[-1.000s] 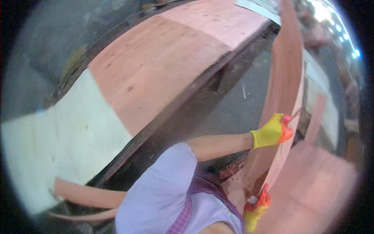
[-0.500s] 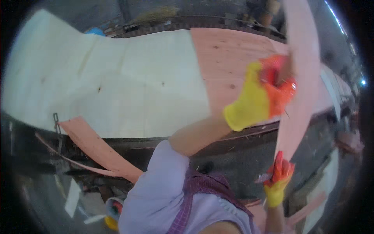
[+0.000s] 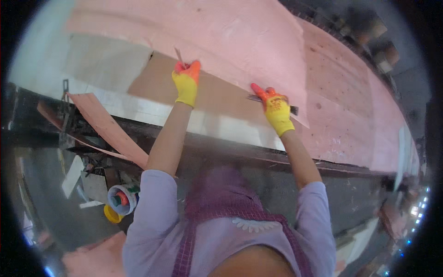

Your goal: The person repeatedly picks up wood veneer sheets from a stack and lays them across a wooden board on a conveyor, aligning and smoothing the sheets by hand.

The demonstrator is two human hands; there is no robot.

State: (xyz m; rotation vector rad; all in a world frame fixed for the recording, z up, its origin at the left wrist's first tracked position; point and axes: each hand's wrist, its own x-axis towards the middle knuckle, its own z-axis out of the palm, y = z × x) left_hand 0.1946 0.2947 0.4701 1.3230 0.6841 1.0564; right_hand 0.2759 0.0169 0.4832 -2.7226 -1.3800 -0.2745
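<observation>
A large thin pink veneer sheet [image 3: 240, 41] lies spread over a long wide table. My left hand [image 3: 186, 82], in a yellow and orange glove, pinches the sheet's near edge at its left end. My right hand [image 3: 275, 108], gloved the same way, grips the same edge further right, with a dark flat strip [image 3: 291, 109] showing beside the fingers. Under the raised edge a brown shadowed layer [image 3: 212, 94] and pale white sheets [image 3: 106, 64] show. More reddish veneer [image 3: 350, 115] covers the table to the right.
A loose veneer strip [image 3: 108, 127] hangs off the table's near edge at the left. On the floor below stand a small white pot with coloured items [image 3: 122, 198] and a yellow lid [image 3: 112, 214]. Scrap boards [image 3: 74, 175] lie near them. Another pink sheet [image 3: 94, 256] is at the lower left.
The view has swung back over the table. Both hands, which held a long veneer piece upright in the air, now press the sheet's edge flat on the table stack.
</observation>
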